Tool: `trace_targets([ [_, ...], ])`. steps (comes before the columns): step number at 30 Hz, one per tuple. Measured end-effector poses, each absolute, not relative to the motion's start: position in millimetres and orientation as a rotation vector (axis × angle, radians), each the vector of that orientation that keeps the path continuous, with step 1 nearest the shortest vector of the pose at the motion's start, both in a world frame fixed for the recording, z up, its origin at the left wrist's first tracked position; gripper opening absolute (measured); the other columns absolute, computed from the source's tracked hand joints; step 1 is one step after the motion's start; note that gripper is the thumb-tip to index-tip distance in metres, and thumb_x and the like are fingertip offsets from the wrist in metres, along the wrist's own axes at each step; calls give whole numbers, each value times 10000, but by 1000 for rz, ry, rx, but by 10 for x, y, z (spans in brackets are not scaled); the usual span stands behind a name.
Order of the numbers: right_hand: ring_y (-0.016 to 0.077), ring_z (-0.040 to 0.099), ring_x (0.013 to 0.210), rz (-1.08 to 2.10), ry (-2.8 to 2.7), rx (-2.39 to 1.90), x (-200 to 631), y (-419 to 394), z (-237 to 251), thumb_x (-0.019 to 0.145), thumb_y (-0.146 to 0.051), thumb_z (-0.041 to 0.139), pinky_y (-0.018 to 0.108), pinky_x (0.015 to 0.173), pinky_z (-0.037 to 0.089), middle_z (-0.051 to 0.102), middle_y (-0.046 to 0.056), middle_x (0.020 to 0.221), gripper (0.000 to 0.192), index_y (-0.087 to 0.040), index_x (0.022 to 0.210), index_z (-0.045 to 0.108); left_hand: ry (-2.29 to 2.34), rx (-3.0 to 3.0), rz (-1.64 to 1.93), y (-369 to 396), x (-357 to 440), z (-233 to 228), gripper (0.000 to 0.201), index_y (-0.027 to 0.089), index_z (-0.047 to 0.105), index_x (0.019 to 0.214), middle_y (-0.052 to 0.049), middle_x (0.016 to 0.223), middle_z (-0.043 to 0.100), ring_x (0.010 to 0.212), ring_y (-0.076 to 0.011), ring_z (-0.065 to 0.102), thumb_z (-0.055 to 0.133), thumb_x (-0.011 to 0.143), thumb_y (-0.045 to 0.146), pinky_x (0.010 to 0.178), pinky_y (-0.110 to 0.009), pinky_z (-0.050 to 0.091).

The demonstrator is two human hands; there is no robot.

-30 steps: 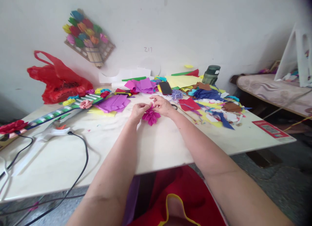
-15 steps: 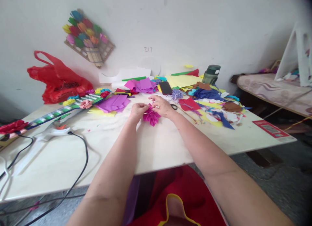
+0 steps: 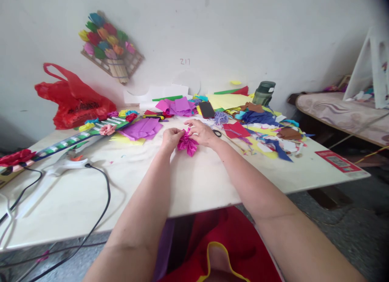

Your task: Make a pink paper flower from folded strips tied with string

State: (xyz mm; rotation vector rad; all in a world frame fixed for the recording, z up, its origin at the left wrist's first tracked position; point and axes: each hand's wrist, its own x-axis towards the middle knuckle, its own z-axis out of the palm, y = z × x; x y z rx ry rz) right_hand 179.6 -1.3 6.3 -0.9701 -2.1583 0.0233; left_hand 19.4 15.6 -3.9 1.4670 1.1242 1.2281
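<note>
Both hands meet over the middle of the table (image 3: 197, 189), each pinching the same magenta paper flower (image 3: 187, 143): the left hand (image 3: 170, 138) grips its left edge with fingers closed on the folds, and the right hand (image 3: 203, 133) clamps its upper right side, so the flower sits just above the tabletop between them. Judging by its look, the flower is well along, with several petals already fanned out below the fingers, while the top where the fingers work looks bunched and unfinished; how it is fastened cannot be made out. Behind the hands lie purple paper sheets (image 3: 142, 128), a dark phone (image 3: 207, 110) and scissors (image 3: 216, 133) just beside the right hand. To the right spreads a thick litter of coloured paper scraps (image 3: 267, 134), reaching near the table's far right edge. On the left a black cable (image 3: 103, 193) loops across the board near a white glue gun (image 3: 65, 165), and a red plastic bag (image 3: 73, 99) stands by the wall. The clearest open room is the bare board between the hands and the near edge.
</note>
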Motion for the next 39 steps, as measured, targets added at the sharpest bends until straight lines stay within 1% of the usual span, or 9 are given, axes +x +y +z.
trace_targets([
  [7, 182, 523, 1016, 49, -2207, -1010, 1799, -11, 70, 729, -156, 565, 358, 879, 425, 531, 56, 1226, 115, -192, 752, 672, 1142, 1590, 1190, 151, 200, -48, 279, 137, 576, 589, 8, 476, 522, 421, -82, 414, 665, 598, 402, 433, -215, 305],
  [12, 191, 515, 1037, 30, -2189, -1047, 1800, -10, 73, 721, -154, 565, 357, 893, 423, 565, 51, 1184, 116, -185, 666, 663, 1115, 1602, 1167, 136, 205, -20, 324, 135, 578, 620, 11, 488, 509, 426, -80, 421, 644, 633, 451, 432, -205, 296],
  [15, 201, 505, 1051, 2, -2119, -1084, 1802, 7, 68, 717, -139, 541, 366, 898, 422, 587, 49, 1149, 145, -184, 633, 651, 1014, 1523, 1156, 55, 204, 70, 454, 139, 620, 888, 19, 491, 505, 422, -90, 449, 519, 727, 551, 439, -203, 330],
  [17, 207, 506, 1051, -8, -2053, -1113, 1808, 27, 60, 719, -151, 535, 377, 907, 417, 591, 51, 1142, 154, -182, 605, 634, 950, 1502, 1160, -15, 204, 134, 538, 141, 603, 983, 10, 531, 529, 450, -93, 482, 491, 728, 601, 451, -201, 356],
  [21, 207, 520, 1042, 31, -1935, -1200, 1825, 63, 43, 714, -176, 545, 377, 912, 417, 583, 58, 1155, 190, -176, 525, 562, 863, 1540, 1077, -99, 211, 179, 525, 174, 555, 1017, 1, 659, 592, 560, -117, 563, 678, 615, 490, 527, -224, 433],
  [23, 201, 525, 1039, 59, -1906, -1231, 1830, 69, 42, 709, -170, 541, 367, 914, 417, 585, 59, 1148, 207, -175, 502, 531, 846, 1574, 1054, -82, 215, 147, 502, 167, 555, 977, 5, 645, 591, 562, -114, 561, 730, 568, 398, 524, -219, 429],
  [25, 192, 531, 1028, 79, -1893, -1239, 1833, 67, 44, 703, -168, 540, 356, 919, 412, 588, 59, 1139, 215, -174, 490, 509, 858, 1607, 1050, -35, 220, 98, 432, 149, 565, 876, 5, 629, 588, 544, -109, 551, 750, 525, 318, 515, -219, 424],
  [28, 181, 538, 1007, 124, -1905, -1225, 1835, 62, 42, 694, -169, 547, 347, 926, 404, 572, 64, 1159, 196, -171, 502, 506, 892, 1617, 1047, 28, 227, 44, 351, 145, 570, 822, 3, 636, 592, 553, -112, 554, 724, 525, 254, 517, -225, 428],
  [39, 201, 520, 1036, 123, -1989, -1082, 1845, 80, 11, 698, -141, 535, 377, 899, 412, 539, 77, 1177, 124, -168, 589, 588, 960, 1433, 990, -22, 229, 98, 234, 110, 613, 699, -5, 559, 594, 506, -109, 543, 695, 502, 207, 544, -248, 429],
])
